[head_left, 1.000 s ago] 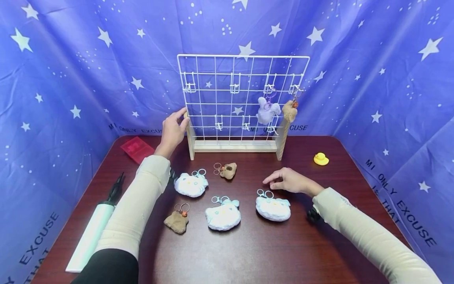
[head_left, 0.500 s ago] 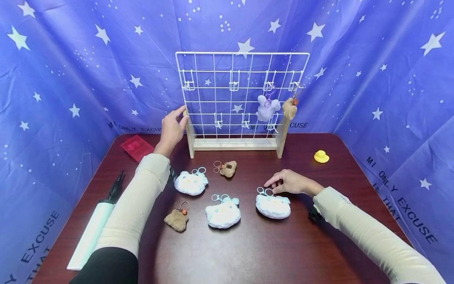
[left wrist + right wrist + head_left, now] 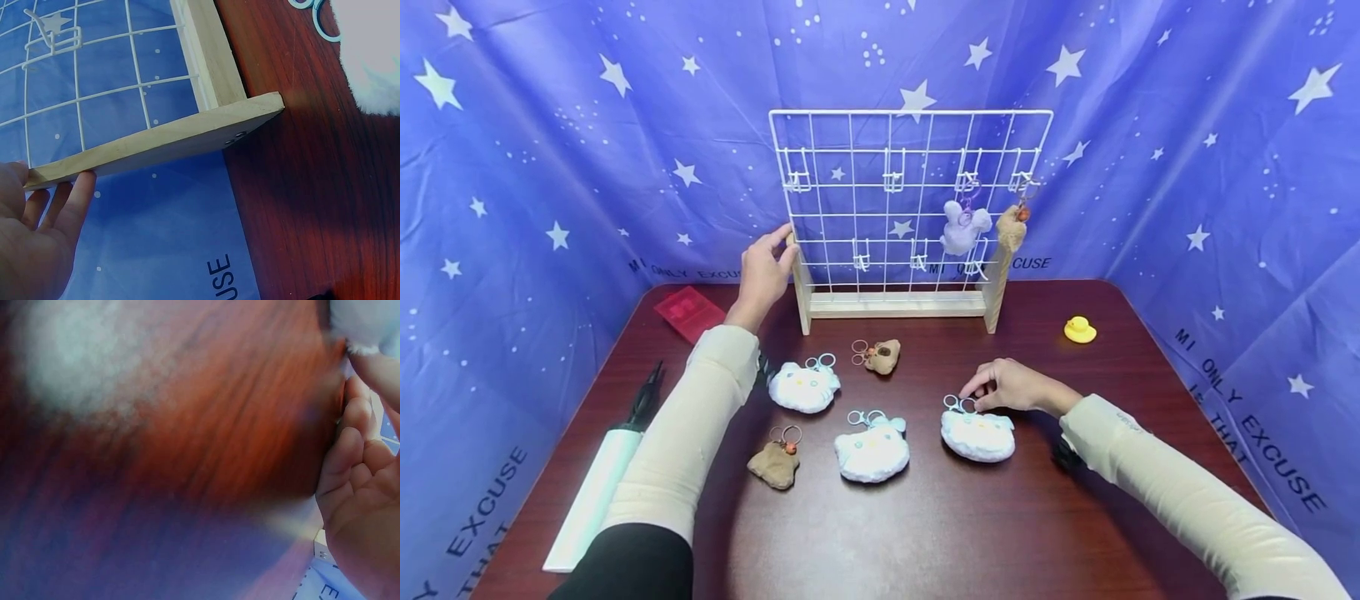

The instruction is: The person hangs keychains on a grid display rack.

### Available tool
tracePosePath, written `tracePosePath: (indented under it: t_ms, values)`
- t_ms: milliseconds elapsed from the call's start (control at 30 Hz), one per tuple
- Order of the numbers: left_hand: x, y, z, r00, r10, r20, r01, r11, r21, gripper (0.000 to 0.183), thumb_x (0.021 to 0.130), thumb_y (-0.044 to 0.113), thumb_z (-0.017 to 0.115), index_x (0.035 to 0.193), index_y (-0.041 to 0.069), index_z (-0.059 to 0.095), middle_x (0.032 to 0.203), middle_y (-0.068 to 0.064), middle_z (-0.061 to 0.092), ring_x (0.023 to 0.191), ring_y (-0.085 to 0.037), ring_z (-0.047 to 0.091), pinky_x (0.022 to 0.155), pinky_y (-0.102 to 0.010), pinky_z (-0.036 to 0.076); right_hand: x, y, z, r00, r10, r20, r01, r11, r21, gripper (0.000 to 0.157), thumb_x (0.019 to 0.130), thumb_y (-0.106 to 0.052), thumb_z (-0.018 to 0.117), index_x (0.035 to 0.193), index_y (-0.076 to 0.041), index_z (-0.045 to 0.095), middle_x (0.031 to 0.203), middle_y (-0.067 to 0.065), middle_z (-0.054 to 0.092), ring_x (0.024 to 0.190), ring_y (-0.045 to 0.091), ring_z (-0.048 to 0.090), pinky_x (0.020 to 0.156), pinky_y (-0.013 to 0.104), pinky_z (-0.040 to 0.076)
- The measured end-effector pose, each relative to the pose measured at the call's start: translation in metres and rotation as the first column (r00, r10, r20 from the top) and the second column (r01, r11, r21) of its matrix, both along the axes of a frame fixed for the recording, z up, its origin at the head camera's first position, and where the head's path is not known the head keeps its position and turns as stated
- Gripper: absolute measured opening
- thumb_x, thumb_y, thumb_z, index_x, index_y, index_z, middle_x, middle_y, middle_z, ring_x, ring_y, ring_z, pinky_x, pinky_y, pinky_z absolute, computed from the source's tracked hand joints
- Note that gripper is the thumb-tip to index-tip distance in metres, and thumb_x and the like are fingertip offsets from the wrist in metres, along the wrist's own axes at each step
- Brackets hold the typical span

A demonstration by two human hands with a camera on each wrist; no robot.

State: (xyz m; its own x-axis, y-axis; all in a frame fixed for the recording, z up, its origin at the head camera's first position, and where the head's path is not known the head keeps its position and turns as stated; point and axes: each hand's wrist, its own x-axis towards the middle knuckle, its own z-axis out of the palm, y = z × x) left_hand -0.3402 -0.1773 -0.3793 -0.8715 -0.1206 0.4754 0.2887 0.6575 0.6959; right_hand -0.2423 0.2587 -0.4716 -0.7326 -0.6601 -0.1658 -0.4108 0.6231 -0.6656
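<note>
White wire and pale wood formed the rack [image 3: 897, 307], standing upright on the desk [image 3: 1000, 533] in the head view. Two toys were already hung on its upper hooks [image 3: 892, 181]: the lilac toy [image 3: 964, 233] and the hung brown toy [image 3: 1011, 228]. Five toys lay on the desk, not yet hung: the far brown toy [image 3: 883, 357], near brown toy [image 3: 775, 465], left white toy [image 3: 805, 388], middle white toy [image 3: 872, 454] and right white toy [image 3: 977, 437]. So, in my judgement, less than half was done; five hooks looked bare. The right grip [image 3: 1009, 386] was at the right white toy's rings [image 3: 952, 409].

In the left wrist view, the left grip [image 3: 40, 231] held the rack's wooden side between thumb and fingers.

In the right wrist view, curled fingers stood near white fur; whether they pinched a ring, I could not tell.
</note>
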Motion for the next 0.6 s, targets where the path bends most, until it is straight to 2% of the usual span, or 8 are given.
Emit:
tracePosePath:
  t_ms: [233,367,467,600]
  values:
    - [0.0005,0.0004,0.0015,1.0,0.004,-0.008,-0.004,1.0,-0.006,0.042,0.098,0.02,0.069,0.14,0.019,0.064,0.122,-0.016,0.072,0.107,-0.03,0.072,0.096,-0.043,0.057,0.0014,-0.0006,0.0014,1.0,0.007,-0.007,-0.007,1.0,-0.019,0.022,0.081,-0.006,0.082,0.096,-0.021,0.076,0.083,-0.005,0.062,0.069,0.004,0.054,0.062,0.02,0.046]
    - [0.0011,-0.0003,0.0028,1.0,0.009,-0.009,-0.009,1.0,-0.012,0.042,0.098,0.019,0.069,0.139,0.019,0.065,0.123,-0.017,0.072,0.108,-0.031,0.072,0.099,-0.044,0.055,0.0011,-0.0022,0.0021,1.0,0.014,-0.021,-0.014,0.999,-0.041,0.02,0.081,-0.004,0.08,0.094,-0.018,0.072,0.085,-0.002,0.063,0.066,0.005,0.053,0.06,0.019,0.045]
    - [0.0015,-0.0004,0.0028,1.0,0.007,-0.006,-0.007,1.0,-0.015,0.041,0.098,0.02,0.069,0.139,0.019,0.065,0.124,-0.016,0.072,0.109,-0.032,0.072,0.101,-0.044,0.054,-0.0005,-0.0024,0.002,0.999,0.016,-0.037,-0.018,0.999,-0.038,0.019,0.082,-0.004,0.08,0.091,-0.016,0.069,0.083,-0.002,0.065,0.07,0.006,0.055,0.063,0.019,0.047]
    - [0.0013,-0.0002,0.0007,1.0,0.007,0.003,-0.007,1.0,-0.016,0.041,0.098,0.021,0.069,0.139,0.019,0.065,0.124,-0.016,0.072,0.109,-0.031,0.071,0.102,-0.044,0.053,-0.002,-0.0021,0.0039,1.0,0.017,-0.013,-0.017,0.999,-0.035,0.017,0.083,-0.003,0.079,0.09,-0.014,0.068,0.077,-0.004,0.066,0.072,0.006,0.059,0.065,0.02,0.049]
